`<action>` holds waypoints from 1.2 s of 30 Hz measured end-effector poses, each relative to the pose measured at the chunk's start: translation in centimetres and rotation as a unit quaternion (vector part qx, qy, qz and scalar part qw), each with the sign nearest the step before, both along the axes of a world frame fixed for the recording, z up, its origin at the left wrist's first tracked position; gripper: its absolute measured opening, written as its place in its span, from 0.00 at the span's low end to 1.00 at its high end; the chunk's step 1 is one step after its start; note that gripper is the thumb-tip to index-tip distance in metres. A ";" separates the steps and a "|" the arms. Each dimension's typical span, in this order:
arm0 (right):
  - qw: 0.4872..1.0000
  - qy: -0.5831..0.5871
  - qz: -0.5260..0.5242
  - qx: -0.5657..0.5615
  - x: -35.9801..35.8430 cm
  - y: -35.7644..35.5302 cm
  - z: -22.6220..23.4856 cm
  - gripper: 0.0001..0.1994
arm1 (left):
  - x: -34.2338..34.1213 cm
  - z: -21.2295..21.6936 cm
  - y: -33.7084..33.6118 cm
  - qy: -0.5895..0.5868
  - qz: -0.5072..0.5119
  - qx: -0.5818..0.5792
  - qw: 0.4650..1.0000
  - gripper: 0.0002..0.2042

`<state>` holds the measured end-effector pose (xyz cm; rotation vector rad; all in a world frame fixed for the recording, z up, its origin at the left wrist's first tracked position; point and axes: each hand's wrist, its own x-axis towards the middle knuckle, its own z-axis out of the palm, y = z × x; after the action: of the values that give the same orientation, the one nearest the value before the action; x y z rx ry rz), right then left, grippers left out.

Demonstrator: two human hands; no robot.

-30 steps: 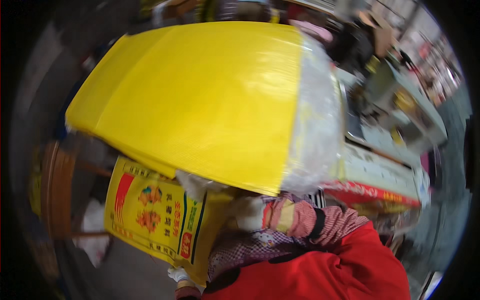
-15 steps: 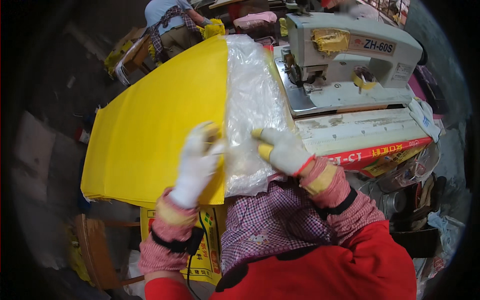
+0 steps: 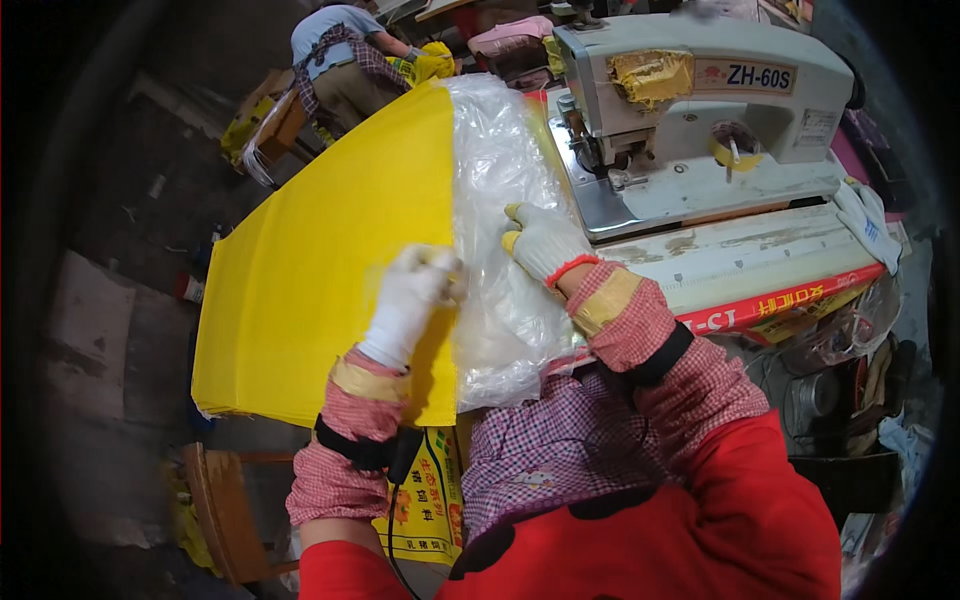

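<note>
A stack of flat yellow woven sacks (image 3: 310, 270) lies in front of me, with crinkled clear plastic liner (image 3: 490, 150) sticking out along its right side. My left hand (image 3: 412, 300), in a white glove, hovers at or just over the sacks' right edge. Its fingers are curled together, and whatever they may hold cannot be made out. Over the plastic, my right hand (image 3: 548, 243) wears a white glove with yellow fingertips. Thumb and forefinger are apart there, touching or just above the liner, with nothing visibly gripped.
To the right stands a grey-white industrial sewing machine (image 3: 700, 110) with a roll of tape (image 3: 735, 145) on it. A white glove (image 3: 866, 222) lies at the table's right end. A wooden chair (image 3: 225, 510) is at lower left. Another person (image 3: 345, 60) bends over yellow material at the back.
My left hand's fingers have curled closer together near the sack edge. My right hand has moved up and slightly left over the plastic. The whole view has shifted a little.
</note>
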<state>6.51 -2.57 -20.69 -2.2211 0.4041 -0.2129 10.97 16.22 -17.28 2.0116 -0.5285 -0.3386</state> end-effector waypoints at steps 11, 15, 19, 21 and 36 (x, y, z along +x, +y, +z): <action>0.974 -0.047 0.047 -0.216 0.6 1.5 0.9 0.19 | 2.1 0.5 3.2 0.155 0.024 -0.184 0.970 0.08; 0.905 -0.129 0.366 -0.174 -2.8 7.2 2.9 0.13 | 1.4 3.6 4.0 0.066 0.055 -0.205 0.975 0.08; 0.709 -0.153 0.673 0.146 -6.9 13.6 1.9 0.13 | -1.2 7.4 6.8 -0.018 0.050 -0.092 0.994 0.07; 0.734 -0.180 0.652 0.063 -4.6 13.3 0.2 0.13 | -3.7 7.5 8.3 0.024 0.040 -0.080 0.996 0.06; 0.947 -0.299 0.020 0.116 16.2 7.8 3.1 0.20 | 3.8 15.0 -3.2 -0.591 -0.219 0.196 0.751 0.28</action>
<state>22.74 5.25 -17.63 -1.8184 0.0445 -0.7529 14.73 13.02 -2.25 2.2998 -1.8588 0.7151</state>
